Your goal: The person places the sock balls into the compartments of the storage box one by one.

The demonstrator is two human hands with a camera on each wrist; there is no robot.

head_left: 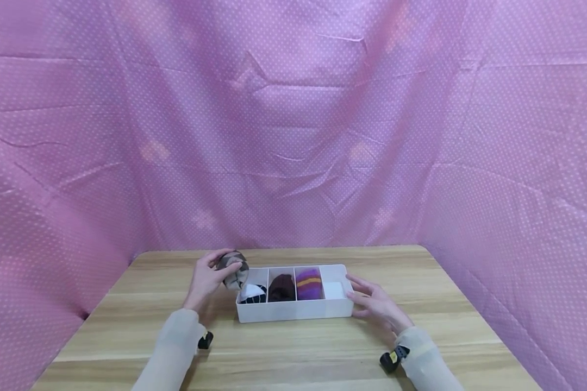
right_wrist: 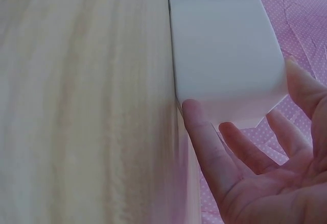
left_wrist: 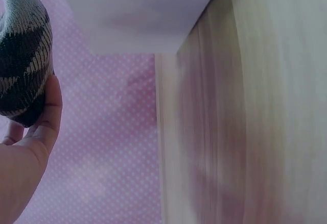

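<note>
My left hand (head_left: 206,279) pinches a rolled-up sock (head_left: 233,270) with a grey, brown and beige pattern, held above the left end of a white divided box (head_left: 293,311). In the left wrist view the same sock (left_wrist: 25,55) sits between thumb and fingers, beside the box wall. The box's leftmost compartment holds a black-and-white bundle (head_left: 253,294). To its right lie a dark brown bundle (head_left: 281,288) and a purple one (head_left: 308,284) with a yellow stripe. Only white shows in the rightmost compartment. My right hand (head_left: 378,305) touches the box's right end, its fingers extended in the right wrist view.
The box stands on a wood-grain table (head_left: 293,358). Pink dotted cloth (head_left: 293,136) hangs behind the table and along both sides. A small black device (head_left: 394,359) is strapped to the right wrist, another (head_left: 206,340) to the left.
</note>
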